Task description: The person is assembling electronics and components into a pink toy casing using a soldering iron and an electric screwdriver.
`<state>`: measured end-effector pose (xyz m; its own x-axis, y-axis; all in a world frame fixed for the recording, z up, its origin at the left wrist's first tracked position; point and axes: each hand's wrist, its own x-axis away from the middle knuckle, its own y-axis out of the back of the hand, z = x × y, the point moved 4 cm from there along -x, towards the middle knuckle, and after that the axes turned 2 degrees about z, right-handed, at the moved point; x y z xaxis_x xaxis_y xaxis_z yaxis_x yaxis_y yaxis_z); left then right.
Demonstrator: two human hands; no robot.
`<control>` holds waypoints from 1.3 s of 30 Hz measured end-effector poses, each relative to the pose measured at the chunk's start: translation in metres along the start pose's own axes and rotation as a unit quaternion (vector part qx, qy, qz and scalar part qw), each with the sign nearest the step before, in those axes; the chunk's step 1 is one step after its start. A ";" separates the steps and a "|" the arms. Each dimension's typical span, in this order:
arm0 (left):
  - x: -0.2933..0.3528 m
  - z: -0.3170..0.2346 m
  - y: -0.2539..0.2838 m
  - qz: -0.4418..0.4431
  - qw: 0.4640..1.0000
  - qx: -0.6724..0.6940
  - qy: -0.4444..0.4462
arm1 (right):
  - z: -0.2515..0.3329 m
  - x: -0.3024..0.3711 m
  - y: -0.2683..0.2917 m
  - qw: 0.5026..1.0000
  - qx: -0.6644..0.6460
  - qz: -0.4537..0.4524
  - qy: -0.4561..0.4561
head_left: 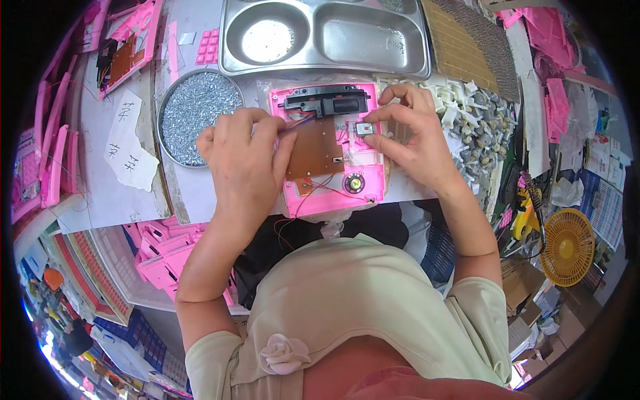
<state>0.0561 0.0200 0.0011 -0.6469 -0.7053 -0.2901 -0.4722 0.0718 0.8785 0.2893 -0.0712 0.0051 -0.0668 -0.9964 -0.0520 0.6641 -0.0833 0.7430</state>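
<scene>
A pink plastic housing (313,205) lies open in front of me, with a brown circuit board (310,150), a black plastic assembly (343,105) along its top edge and a round speaker-like part (354,183) inside. My left hand (243,150) curls over the left side of the housing, thumb and forefinger by the thin wires (303,122) at the board's upper left. What those fingers grip is hidden. With thumb and fingertips, my right hand (417,137) pinches a small square metal part (363,129) at the housing's right side. Thin red wires (308,191) run over the lower board.
A round tin of small screws (197,113) stands left of the housing. Behind sits a metal compartment tray (325,70). White and grey small parts (477,127) are heaped at right. Pink housings (170,257) fill a crate below left; a yellow fan (567,247) stands right.
</scene>
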 end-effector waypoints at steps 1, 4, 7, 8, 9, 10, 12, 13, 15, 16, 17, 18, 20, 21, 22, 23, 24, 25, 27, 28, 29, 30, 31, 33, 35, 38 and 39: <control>0.002 0.000 0.001 0.008 1.000 -0.006 -0.003 | 0.000 -0.001 0.001 1.000 0.004 0.007 -0.001; 0.004 -0.009 0.006 -0.027 0.999 -0.002 -0.030 | 0.011 -0.003 0.009 0.999 0.048 -0.004 0.017; 0.013 -0.015 -0.001 -0.024 0.998 0.029 -0.052 | 0.031 -0.007 0.016 0.984 0.115 -0.087 0.109; 0.015 -0.016 -0.002 -0.027 0.998 0.030 -0.050 | 0.039 -0.009 0.009 0.972 0.128 -0.093 0.172; 0.017 -0.017 -0.002 -0.030 0.998 0.030 -0.048 | 0.044 -0.014 0.000 0.970 0.119 -0.083 0.194; 0.018 -0.017 -0.002 -0.033 0.998 0.031 -0.047 | 0.049 -0.020 -0.009 0.967 0.112 -0.074 0.216; 0.018 -0.017 -0.003 -0.035 0.998 0.033 -0.051 | 0.054 -0.029 -0.023 0.964 0.105 -0.067 0.236; 0.018 -0.017 -0.003 -0.037 0.997 0.034 -0.053 | 0.055 -0.033 -0.025 0.962 0.112 -0.064 0.239; 0.016 -0.017 -0.002 -0.045 0.996 0.037 -0.060 | 0.057 -0.038 -0.027 0.960 0.126 -0.058 0.245; 0.017 -0.016 -0.002 -0.049 0.996 0.038 -0.062 | 0.058 -0.040 -0.029 0.959 0.127 -0.042 0.250; 0.017 -0.015 -0.002 -0.052 0.996 0.039 -0.062 | 0.058 -0.041 -0.031 0.958 0.129 -0.026 0.256; 0.017 -0.014 -0.002 -0.054 0.996 0.039 -0.061 | 0.058 -0.042 -0.033 0.956 0.130 -0.010 0.261; 0.015 -0.013 0.001 -0.049 0.996 0.043 -0.061 | 0.057 -0.044 -0.034 0.953 0.137 -0.007 0.271; 0.013 -0.013 0.003 -0.042 0.996 0.046 -0.061 | 0.056 -0.045 -0.035 0.951 0.141 -0.006 0.276; 0.012 -0.012 0.004 -0.034 0.996 0.048 -0.060 | 0.056 -0.045 -0.035 0.951 0.136 -0.009 0.277; 0.012 -0.010 0.005 -0.026 0.997 0.048 -0.055 | 0.056 -0.045 -0.035 0.951 0.132 -0.012 0.278; 0.013 -0.008 0.005 -0.017 0.997 0.049 -0.049 | 0.056 -0.045 -0.035 0.952 0.127 -0.015 0.278; 0.012 -0.005 0.006 -0.008 0.998 0.050 -0.046 | 0.055 -0.044 -0.033 0.951 0.127 -0.021 0.282; 0.016 -0.001 0.005 -0.017 0.997 0.055 -0.048 | 0.051 -0.040 -0.029 0.948 0.127 -0.034 0.289; 0.017 0.000 0.004 -0.022 0.997 0.057 -0.049 | 0.048 -0.038 -0.024 0.955 0.103 -0.045 0.275; 0.017 0.002 0.003 -0.022 0.997 0.062 -0.040 | 0.045 -0.036 -0.019 0.960 0.079 -0.056 0.261; 0.017 0.002 0.002 -0.022 0.997 0.067 -0.033 | 0.042 -0.034 -0.015 0.965 0.055 -0.067 0.246; 0.015 0.000 0.003 -0.021 0.997 0.073 -0.027 | 0.037 -0.031 -0.012 0.972 0.033 -0.076 0.222; 0.011 -0.008 0.012 -0.040 0.994 0.103 -0.020 | 0.025 -0.025 -0.010 0.981 -0.012 -0.094 0.171; 0.004 -0.018 0.015 -0.060 0.991 0.115 -0.038 | 0.018 -0.019 -0.010 0.985 -0.068 -0.104 0.117; -0.014 -0.031 0.007 -0.072 0.987 0.107 -0.092 | 0.014 -0.014 -0.006 0.984 -0.088 -0.119 0.095; -0.019 -0.037 0.003 -0.065 0.987 0.105 -0.099 | 0.013 -0.012 -0.004 0.984 -0.090 -0.124 0.093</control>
<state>0.0890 0.0080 0.0235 -0.6672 -0.5684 -0.4813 -0.6589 0.1491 0.7373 0.2778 -0.0587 0.0112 -0.1167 -0.9291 -0.3510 0.7667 -0.3089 0.5628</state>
